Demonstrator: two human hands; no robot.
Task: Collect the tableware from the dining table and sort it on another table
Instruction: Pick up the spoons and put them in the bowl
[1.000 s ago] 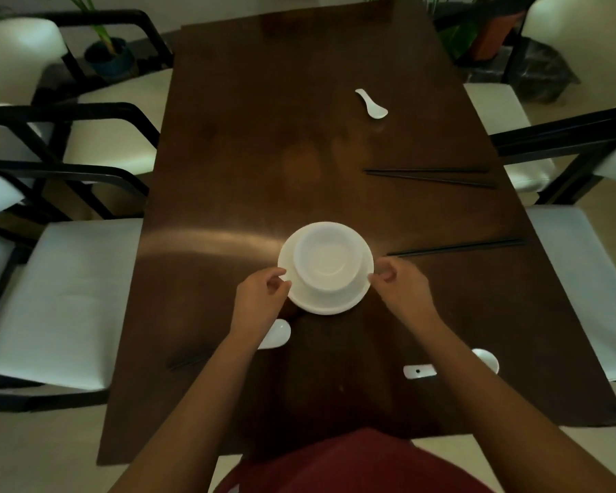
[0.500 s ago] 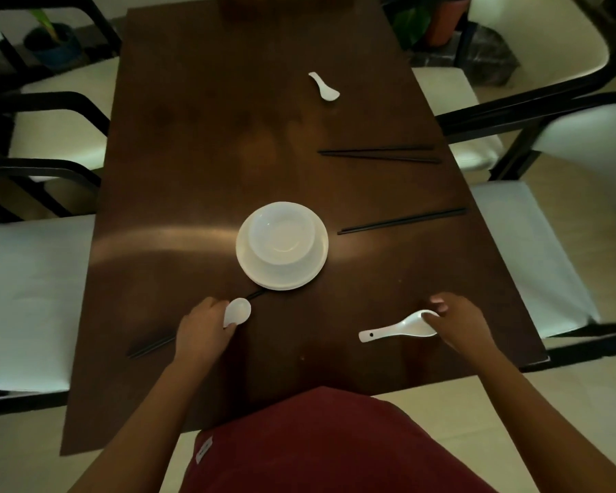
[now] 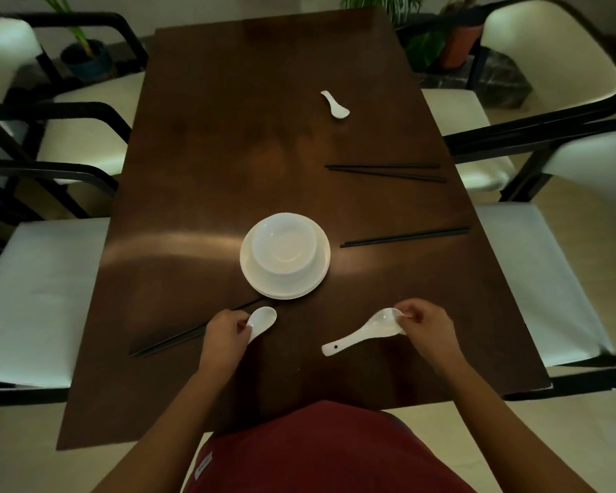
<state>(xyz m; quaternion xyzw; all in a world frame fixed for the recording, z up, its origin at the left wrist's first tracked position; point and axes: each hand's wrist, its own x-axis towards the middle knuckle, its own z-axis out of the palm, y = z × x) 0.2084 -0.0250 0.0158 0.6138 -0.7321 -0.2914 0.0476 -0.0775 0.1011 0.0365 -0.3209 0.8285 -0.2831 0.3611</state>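
Head view is showing me leaning over the dark wooden dining table [image 3: 200, 193], and both my hands are working near its close edge. My left hand [image 3: 224, 334] is curling round the handle of a white ceramic soup spoon [image 3: 262, 322], whose bowl is pointing toward the stacked dishes. My right hand [image 3: 427, 327] is pinching the bowl of a second white soup spoon [image 3: 361, 332] between thumb and fingers, its handle with a small hole slanting back toward my body; I cannot tell whether either spoon is lifting off the wood. Between and just beyond my hands a white bowl [image 3: 283, 247] is sitting nested on a white plate [image 3: 285, 288]. A pair of black chopsticks [image 3: 171, 341] is lying diagonally beside my left hand, running under my fingers toward the plate. Another black pair [image 3: 404, 237] is lying to the right of the plate, and a third pair [image 3: 386, 172] is resting farther out, tips splayed slightly. A third white spoon [image 3: 335, 104] is sitting well apart near the far right. White-cushioned chairs with black frames [image 3: 32, 304] are standing along both sides, and potted plants [image 3: 448, 40] are showing beyond the far end. My red garment [image 3: 328, 453] is filling the bottom of the view
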